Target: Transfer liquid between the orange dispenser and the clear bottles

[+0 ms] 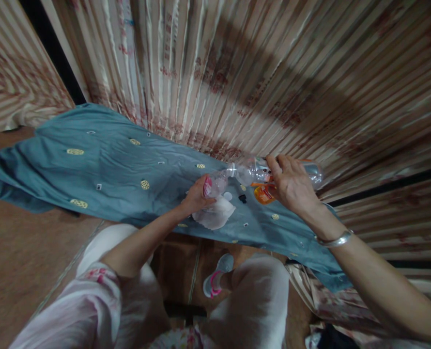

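Observation:
My left hand [197, 196] is closed round a small clear plastic bottle [221, 182] with a pink part near the hand. My right hand [291, 186] grips a larger clear plastic bottle [250, 172] from above; it lies nearly level. The two necks meet, or almost meet, at a white ring [231, 169]; whether they touch, I cannot tell. Below the small bottle rests a white, rounded, shell-like thing [215, 214]. A white round cap [227, 196] and a small black object [242, 198] lie beside it. An orange container [263, 195] sits under the right hand.
A blue-green cloth [117, 167] with yellow pineapple prints covers the long narrow table. Pleated curtains [208, 82] hang close behind it. Dark bars [52, 48] stand at the left and right. My knees are at the table's front edge, above a brown floor [26, 252].

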### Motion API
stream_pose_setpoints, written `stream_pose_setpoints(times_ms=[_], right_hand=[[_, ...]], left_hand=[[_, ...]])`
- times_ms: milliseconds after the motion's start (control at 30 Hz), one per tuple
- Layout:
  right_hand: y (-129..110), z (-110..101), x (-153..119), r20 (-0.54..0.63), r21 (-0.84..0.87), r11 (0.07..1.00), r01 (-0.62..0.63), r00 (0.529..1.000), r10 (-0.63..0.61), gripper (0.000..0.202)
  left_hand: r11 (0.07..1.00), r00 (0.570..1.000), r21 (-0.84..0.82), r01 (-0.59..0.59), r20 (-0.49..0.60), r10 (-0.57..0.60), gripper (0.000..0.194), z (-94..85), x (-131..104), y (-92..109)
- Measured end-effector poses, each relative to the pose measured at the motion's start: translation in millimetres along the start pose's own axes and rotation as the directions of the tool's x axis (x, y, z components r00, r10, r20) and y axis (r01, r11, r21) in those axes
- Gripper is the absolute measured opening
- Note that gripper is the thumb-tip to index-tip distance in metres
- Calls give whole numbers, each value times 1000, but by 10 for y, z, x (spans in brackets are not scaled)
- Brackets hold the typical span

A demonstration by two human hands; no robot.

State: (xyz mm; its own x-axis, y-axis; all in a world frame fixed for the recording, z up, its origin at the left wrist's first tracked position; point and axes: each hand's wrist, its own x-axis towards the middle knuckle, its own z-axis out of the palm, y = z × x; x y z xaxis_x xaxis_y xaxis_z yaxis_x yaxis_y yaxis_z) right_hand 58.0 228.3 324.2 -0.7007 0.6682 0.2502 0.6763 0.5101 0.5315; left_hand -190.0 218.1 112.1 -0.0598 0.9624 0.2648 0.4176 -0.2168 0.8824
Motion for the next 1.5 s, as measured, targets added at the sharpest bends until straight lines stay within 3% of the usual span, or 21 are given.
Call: stream_pose_setpoints(times_ms=[767,1500], right_hand=[[9,27,-6,-42,31,1000,3,999,-2,60],[-3,-5,10,-2,24,1000,-3,1000,3,58]], left_hand=[[999,1000,-43,-18,2,18,95,5,-7,-14],[1000,1000,-32,2,13,-1,92,-28,-11,70]])
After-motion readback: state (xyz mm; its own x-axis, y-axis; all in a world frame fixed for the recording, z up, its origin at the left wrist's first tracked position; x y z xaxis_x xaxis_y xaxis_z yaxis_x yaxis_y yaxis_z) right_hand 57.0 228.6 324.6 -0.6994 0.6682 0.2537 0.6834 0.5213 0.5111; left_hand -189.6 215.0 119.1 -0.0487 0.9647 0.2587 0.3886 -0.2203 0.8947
